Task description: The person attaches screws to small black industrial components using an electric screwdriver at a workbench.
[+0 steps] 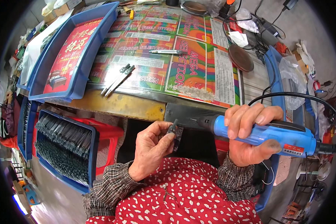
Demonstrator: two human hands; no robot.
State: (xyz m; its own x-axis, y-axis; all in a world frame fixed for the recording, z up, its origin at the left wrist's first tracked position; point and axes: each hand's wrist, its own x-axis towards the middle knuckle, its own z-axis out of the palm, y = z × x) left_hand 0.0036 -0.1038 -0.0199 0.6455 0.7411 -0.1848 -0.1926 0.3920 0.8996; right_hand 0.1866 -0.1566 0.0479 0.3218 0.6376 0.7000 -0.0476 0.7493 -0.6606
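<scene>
My right hand [250, 130] is wrapped round a corded blue electric screwdriver [265, 139], held level above the bench's front edge. Its black nose points left toward my left hand [153, 143]. Between the thumb and fingers of that hand is a slim tool's dark handle end [172, 128]; a shiny part shows below it, and the rest is hidden by the hand. On the bench lie several similar slim silver tools with dark ends: one group [117, 80] at the left and another piece [164, 52] farther back.
Printed colourful sheets [145, 44] cover the bench. A blue tray [78, 84] with a red card rests at its left. Below, a blue bin [95, 156] of dark-handled pieces sits by a red stool [115, 136]. A brown disc [240, 58] and black cable [295, 95] are at right.
</scene>
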